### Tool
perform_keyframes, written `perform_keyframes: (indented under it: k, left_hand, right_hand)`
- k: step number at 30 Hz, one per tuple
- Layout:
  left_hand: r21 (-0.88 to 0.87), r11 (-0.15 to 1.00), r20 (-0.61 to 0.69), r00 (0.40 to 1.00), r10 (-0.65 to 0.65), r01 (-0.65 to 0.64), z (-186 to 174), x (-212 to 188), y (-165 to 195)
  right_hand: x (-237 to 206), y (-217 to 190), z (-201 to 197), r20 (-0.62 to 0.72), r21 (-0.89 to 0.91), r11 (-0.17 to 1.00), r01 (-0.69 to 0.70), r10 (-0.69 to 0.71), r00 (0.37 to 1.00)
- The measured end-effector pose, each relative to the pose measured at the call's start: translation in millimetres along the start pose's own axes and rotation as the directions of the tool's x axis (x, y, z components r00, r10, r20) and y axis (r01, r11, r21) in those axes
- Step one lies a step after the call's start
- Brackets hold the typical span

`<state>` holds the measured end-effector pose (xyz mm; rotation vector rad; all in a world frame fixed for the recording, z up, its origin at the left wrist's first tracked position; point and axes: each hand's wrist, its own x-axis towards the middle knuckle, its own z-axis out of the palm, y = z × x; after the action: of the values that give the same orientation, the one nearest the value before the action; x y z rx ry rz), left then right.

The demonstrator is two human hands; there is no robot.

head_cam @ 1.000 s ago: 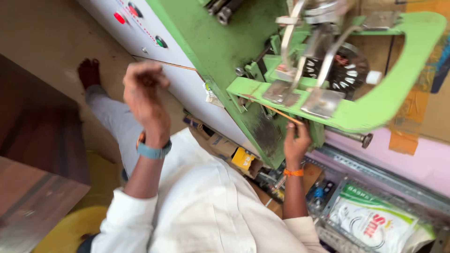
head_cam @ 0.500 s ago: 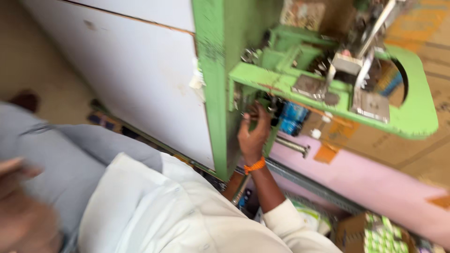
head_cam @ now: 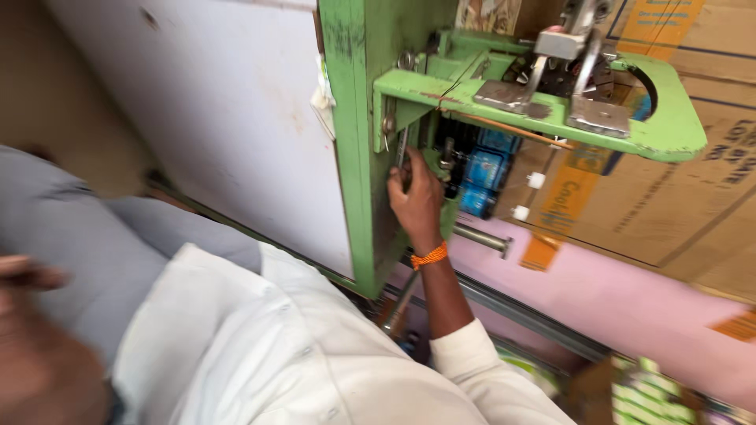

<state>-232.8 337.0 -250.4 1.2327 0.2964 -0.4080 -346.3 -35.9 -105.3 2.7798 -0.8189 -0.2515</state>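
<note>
head view: right hand (head_cam: 415,198) around metal lever (head_cam: 402,149)

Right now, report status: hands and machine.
Right hand closed on slim metal rod under green machine arm. Left hand blurred, holding unclear. Nothing blocking.

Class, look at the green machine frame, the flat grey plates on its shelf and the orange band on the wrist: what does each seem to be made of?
Green machine frame: likely painted metal; the paint is chipped and scuffed.
Flat grey plates: bare metal, dull grey sheen.
Orange band: probably thread or cord, matte and thin.
</note>
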Motion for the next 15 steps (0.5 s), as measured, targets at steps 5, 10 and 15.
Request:
perform_keyframes:
  k: [5,10,15]
  left_hand:
    - [-0.068,0.985,0.084,0.983,0.162,-0.156,29,3,61]
    - [-0.002,0.977,0.238,0.949,0.207,-0.212,78,27,123]
    - [0.124,0.948,0.475,0.856,0.203,-0.294,152,37,191]
  right_hand:
    - [-10,18,-2,0.073,0.351,0.897,-0.268,0.259,0.963]
    - [-7,12,0,-0.076,0.519,0.843,-0.142,0.21,0.975]
    - [5,5,-10,-0.478,0.526,0.851,0.008,0.287,0.83]
